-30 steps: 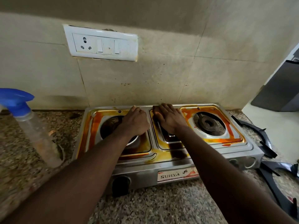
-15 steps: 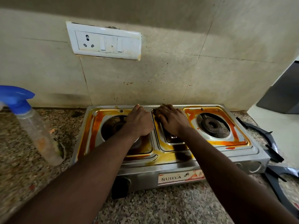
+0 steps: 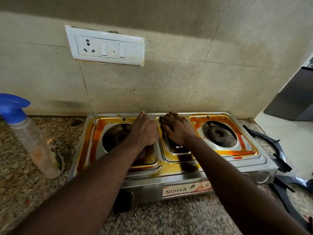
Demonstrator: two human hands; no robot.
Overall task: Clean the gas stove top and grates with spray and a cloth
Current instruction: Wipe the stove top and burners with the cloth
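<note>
Well, nearest me is the speckled counter (image 3: 160, 221), and on it the stove (image 3: 264, 162), its front showing a black knob (image 3: 122, 200). Both arms reach over it to the middle of the top. The right hand (image 3: 177, 129) lies flat with fingers spread, pressing on the centre panel. The left hand (image 3: 145, 131) sits just beside it at the edge of the left burner (image 3: 116, 136), knuckles up and fingers bent under. I cannot tell whether it holds anything, and no cloth shows plainly under either hand.

The top is smeared with orange grease around both wells, thickest round the right burner (image 3: 217, 133). I'd judge that film slick, so a pressing palm may skid. The steel body is stiff but probably light enough to slide on the counter; bracing it at the bare rim seems wise.

The grates (image 3: 277, 150) lie off the stove on the right. They look rigid and pronged, best lifted by the ring. The bottle (image 3: 33, 139) stands well apart on the left, clear plastic, likely light, best taken at the neck under its blue trigger. Behind is the spattered wall with a socket (image 3: 105, 46).
</note>
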